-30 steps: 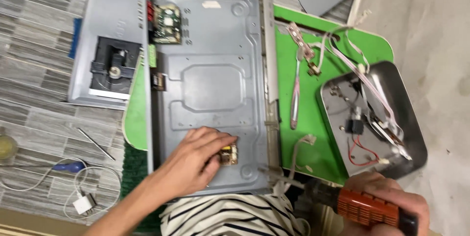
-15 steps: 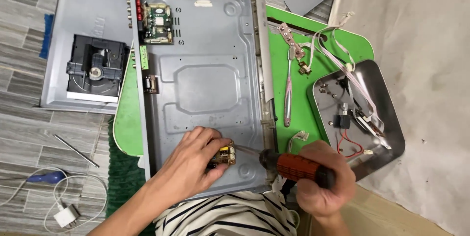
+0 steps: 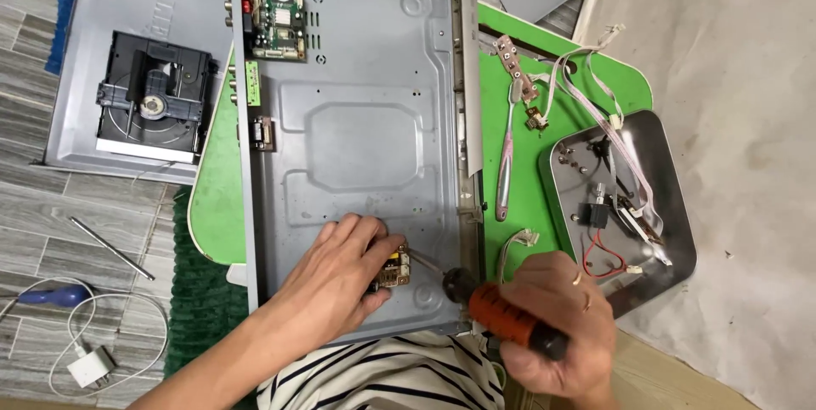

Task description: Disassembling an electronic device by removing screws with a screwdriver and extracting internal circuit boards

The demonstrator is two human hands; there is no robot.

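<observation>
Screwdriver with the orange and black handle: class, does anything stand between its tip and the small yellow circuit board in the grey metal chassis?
Nothing visible does. The orange-handled screwdriver in the right hand reaches the small yellow circuit board directly; the left hand only steadies the board's other side.

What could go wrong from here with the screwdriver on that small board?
The screwdriver tip sits right beside the left hand holding the small circuit board; a slip could jab the fingers or gouge the board. A freed screw might roll across the metal chassis and get lost, since the steel tray lies well off to the side.
</observation>
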